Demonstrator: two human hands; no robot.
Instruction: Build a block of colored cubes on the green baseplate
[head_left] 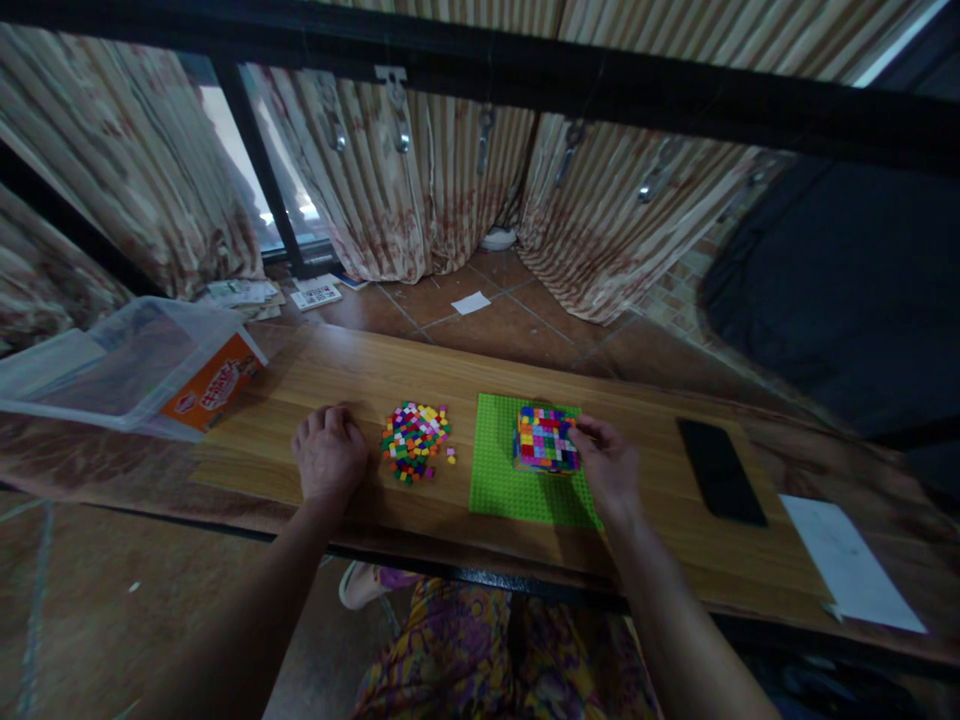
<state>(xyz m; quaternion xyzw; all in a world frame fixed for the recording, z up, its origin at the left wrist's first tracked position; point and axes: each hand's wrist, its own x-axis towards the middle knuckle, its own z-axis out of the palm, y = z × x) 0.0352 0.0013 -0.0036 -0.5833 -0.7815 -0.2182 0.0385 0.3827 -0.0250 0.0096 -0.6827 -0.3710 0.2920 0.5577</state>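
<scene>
On the table, a green studded baseplate (495,490) carries a squarish stack of small multicoloured building bricks (547,442). My right hand (609,462) is at the stack's right side, its thumb and fingers closed together against the upper right edge. Whether a single loose brick is between those fingertips is too small to tell. To the left of the baseplate lies a loose pile of small coloured bricks (415,440), a few pieces set apart on its right. My left hand (330,455) rests palm down on the wood left of the pile, fingers curled under and palm hidden.
A clear plastic bin (142,370) with an orange label stands at the table's left end. Right of the baseplate lie a black phone (721,472) and a white paper sheet (851,560). A dark bar (480,65) with hanging metal clips crosses above, before striped curtains (435,190).
</scene>
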